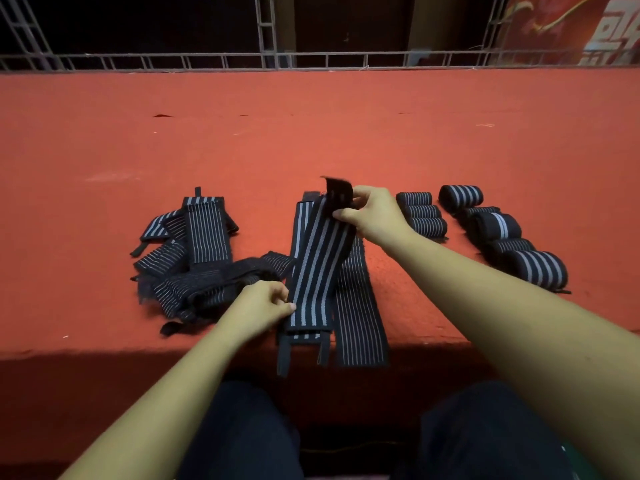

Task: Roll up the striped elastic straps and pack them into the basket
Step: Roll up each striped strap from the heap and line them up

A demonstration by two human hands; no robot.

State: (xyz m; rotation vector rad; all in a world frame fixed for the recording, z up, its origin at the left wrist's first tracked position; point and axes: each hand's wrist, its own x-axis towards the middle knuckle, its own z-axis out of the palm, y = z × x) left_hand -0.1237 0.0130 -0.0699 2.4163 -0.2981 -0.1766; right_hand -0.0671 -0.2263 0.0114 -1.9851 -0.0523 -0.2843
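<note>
I see the fingers of my right hand (372, 213) pinching the lifted far tab of a striped strap (317, 261) and my left hand (259, 306) pinching its near edge, over the red-clothed table (311, 133), a metal truss (311, 60) and dark room beyond.

open red surface (311, 133) beyond, loose strap pile (194, 258) left, rolled straps (485, 230) crowding right

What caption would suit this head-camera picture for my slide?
Right hand lifts the far end of a flat striped strap while left hand holds its near edge; rolled straps lie at right.
</note>
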